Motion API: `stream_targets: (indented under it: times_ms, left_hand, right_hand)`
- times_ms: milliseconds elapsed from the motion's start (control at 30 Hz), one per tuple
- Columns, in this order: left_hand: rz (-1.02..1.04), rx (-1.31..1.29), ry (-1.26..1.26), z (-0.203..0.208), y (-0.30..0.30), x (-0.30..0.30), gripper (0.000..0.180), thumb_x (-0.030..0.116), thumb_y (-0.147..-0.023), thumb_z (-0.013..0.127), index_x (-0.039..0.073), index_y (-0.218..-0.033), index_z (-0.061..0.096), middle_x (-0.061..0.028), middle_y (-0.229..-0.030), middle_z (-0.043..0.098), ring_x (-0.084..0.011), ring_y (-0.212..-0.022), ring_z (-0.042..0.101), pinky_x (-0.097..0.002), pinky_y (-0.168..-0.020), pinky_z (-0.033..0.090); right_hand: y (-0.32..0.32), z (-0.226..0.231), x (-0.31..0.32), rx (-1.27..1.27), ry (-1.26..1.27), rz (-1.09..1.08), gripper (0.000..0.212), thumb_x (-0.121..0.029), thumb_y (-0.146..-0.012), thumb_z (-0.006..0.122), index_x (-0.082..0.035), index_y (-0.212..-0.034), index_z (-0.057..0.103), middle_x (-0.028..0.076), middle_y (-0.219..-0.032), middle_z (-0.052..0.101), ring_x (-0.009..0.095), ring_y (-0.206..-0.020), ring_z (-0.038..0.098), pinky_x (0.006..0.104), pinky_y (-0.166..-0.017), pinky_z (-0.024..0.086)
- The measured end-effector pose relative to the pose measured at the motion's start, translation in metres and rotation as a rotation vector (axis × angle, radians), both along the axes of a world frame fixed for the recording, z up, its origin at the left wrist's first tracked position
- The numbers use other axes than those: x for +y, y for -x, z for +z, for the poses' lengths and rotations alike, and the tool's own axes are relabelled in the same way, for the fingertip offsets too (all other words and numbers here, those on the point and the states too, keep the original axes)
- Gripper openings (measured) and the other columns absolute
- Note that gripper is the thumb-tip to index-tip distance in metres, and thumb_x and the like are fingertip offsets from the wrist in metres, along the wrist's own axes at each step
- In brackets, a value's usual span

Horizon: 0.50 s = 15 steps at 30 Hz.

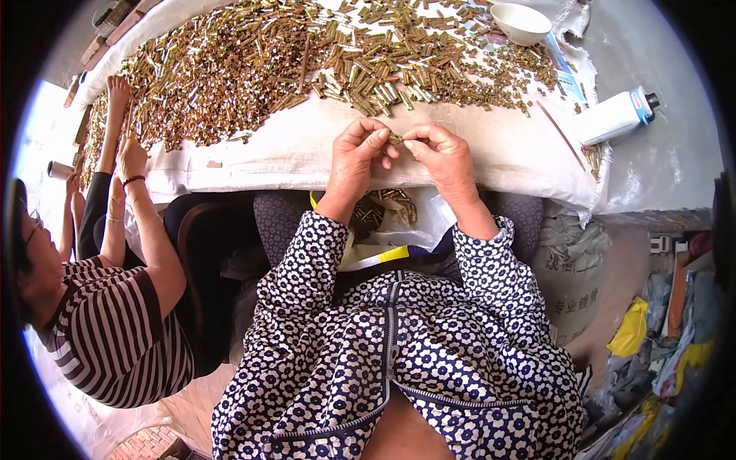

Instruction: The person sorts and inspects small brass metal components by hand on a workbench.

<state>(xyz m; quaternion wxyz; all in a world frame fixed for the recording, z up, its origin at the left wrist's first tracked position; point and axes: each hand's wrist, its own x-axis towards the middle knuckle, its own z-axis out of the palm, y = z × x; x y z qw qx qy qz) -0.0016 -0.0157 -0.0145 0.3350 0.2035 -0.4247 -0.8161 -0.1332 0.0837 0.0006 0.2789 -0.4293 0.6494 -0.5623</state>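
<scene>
Above the near edge of the cloth-covered table [261,169], my two hands meet. Thumb and fingers of my left hand [359,152] pinch a small brass-coloured metal piece [395,139]. From the other side, the fingertips of my right hand [443,155] close on the same piece. Its exact kind is too small to make out. Just beyond my hands lie many loose gold and silver-coloured metal tubes [376,80], and a dense heap of smaller brass-coloured parts [207,84] spreads to the left.
A white bowl [521,24] stands at the far right, and a white bottle with a dark cap [617,116] lies nearer. On the left a person in a striped shirt [115,330] works at the heap. An open bag with metal parts [376,215] sits below my hands.
</scene>
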Motion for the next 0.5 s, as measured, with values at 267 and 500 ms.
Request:
stream_targets:
  times_ms: [267,500]
  left_hand:
    - [0.004,0.039,0.024,-0.0036,0.0024,-0.0027,0.008,0.008,-0.092,0.058,0.001,-0.093,0.056,-0.0064,-0.079,0.062,-0.0122,-0.064,0.062,-0.0209,-0.051,0.048]
    - [0.044,0.1,-0.023,-0.0056,0.0078,-0.0023,0.007,0.008,-0.092,0.056,0.002,-0.093,0.055,-0.0073,-0.078,0.063,-0.0126,-0.064,0.062,-0.0206,-0.052,0.049]
  right_hand:
    - [-0.0038,-0.0006,-0.0043,0.035,0.081,-0.048,0.012,0.004,-0.084,0.062,-0.003,-0.092,0.064,-0.003,-0.085,0.06,0.002,-0.074,0.053,0.017,-0.064,0.043]
    - [-0.0041,-0.0034,-0.0092,-0.122,0.033,-0.074,0.01,-0.01,-0.085,0.062,-0.001,-0.091,0.062,0.002,-0.081,0.061,0.009,-0.077,0.055,0.0261,-0.071,0.045]
